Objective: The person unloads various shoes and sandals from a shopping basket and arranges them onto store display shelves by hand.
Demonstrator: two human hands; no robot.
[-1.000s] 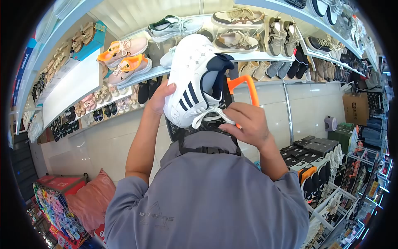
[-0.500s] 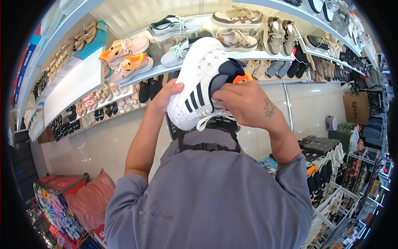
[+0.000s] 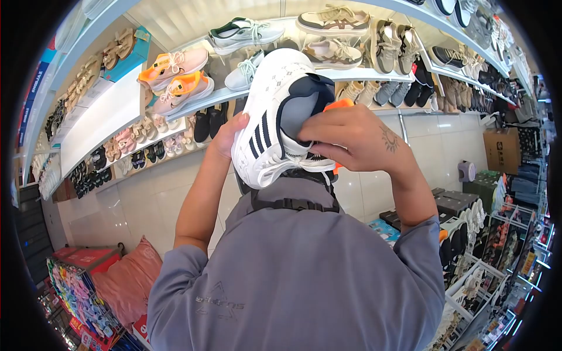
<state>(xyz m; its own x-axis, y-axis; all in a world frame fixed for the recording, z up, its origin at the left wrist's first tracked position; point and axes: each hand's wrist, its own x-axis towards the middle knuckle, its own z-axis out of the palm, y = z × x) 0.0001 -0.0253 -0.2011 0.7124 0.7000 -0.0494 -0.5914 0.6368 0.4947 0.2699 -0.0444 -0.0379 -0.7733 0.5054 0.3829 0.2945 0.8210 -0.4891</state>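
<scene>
A white sneaker (image 3: 266, 126) with dark navy stripes, white laces and a grey and navy lining is held up in front of me, its opening turned right. My left hand (image 3: 228, 137) is closed on the sole side, thumb on the edge. My right hand (image 3: 351, 137) has its fingers bent together at the shoe's opening, by the tongue and laces. The fingertips are partly hidden there. Something orange (image 3: 339, 104) shows behind my right hand; I cannot make out what it is.
Behind the sneaker, a lit shelf (image 3: 351, 76) carries several shoes, including pink and orange sneakers (image 3: 181, 90). More shoes line a lower shelf. Shoe boxes (image 3: 453, 202) and a wire rack (image 3: 480, 281) stand right. A pink cushion-like thing (image 3: 132, 281) lies left.
The sneaker has tilted so that more of its opening and lining faces me. My right hand has shifted along the opening, and its fingers show more extended than before.
</scene>
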